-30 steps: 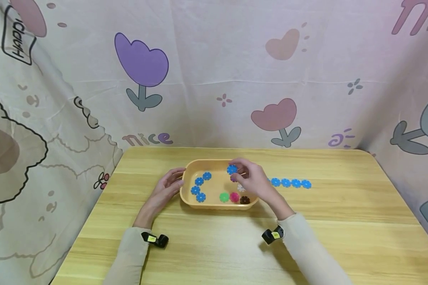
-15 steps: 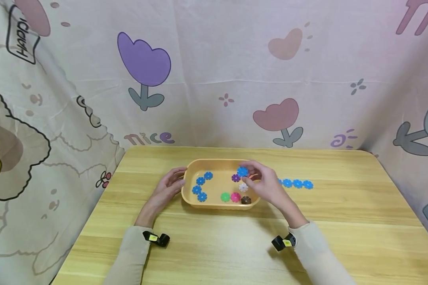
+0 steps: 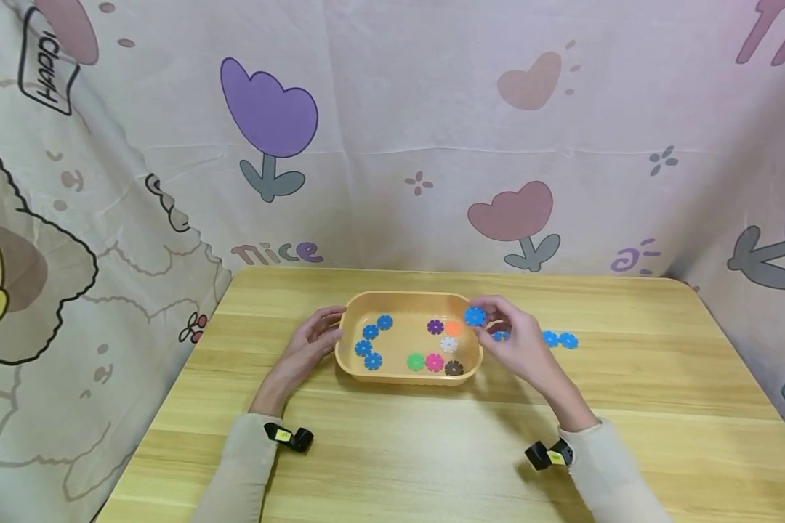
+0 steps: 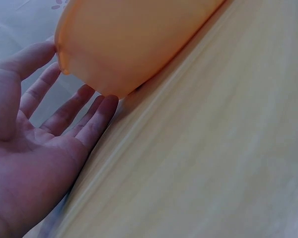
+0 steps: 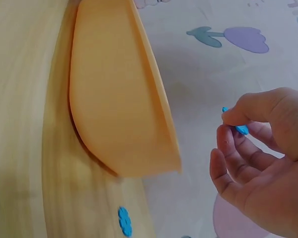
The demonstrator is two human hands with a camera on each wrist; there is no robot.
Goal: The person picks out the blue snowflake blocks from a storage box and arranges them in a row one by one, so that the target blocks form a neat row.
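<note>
My right hand [image 3: 517, 335] pinches a blue notched plastic disc [image 3: 475, 317] between thumb and fingertips, just over the right end of a yellow plastic basket [image 3: 408, 379]. In the right wrist view that disc [image 5: 242, 129] appears edge-on, above the basket's rim. My left hand [image 3: 310, 341] rests its extended fingers against the basket's left end; in the left wrist view the thumb is at the rim and the fingertips touch the wall lower down. Inside the basket, several blue discs [image 3: 370, 332] lie at the left. Purple [image 3: 435, 327], orange, white, green, pink and brown discs lie at the right.
Several blue discs [image 3: 568, 341] form a row on the wooden table [image 3: 392, 450] right of the basket, partly hidden by my right hand. A printed cloth [image 3: 379, 109] hangs behind the table. Each wrist wears a small black camera [image 3: 549, 455].
My right hand has carried the blue disc rightward, from above the basket's inside to its right rim, uncovering the orange and white discs. My left hand stays at the basket's left end.
</note>
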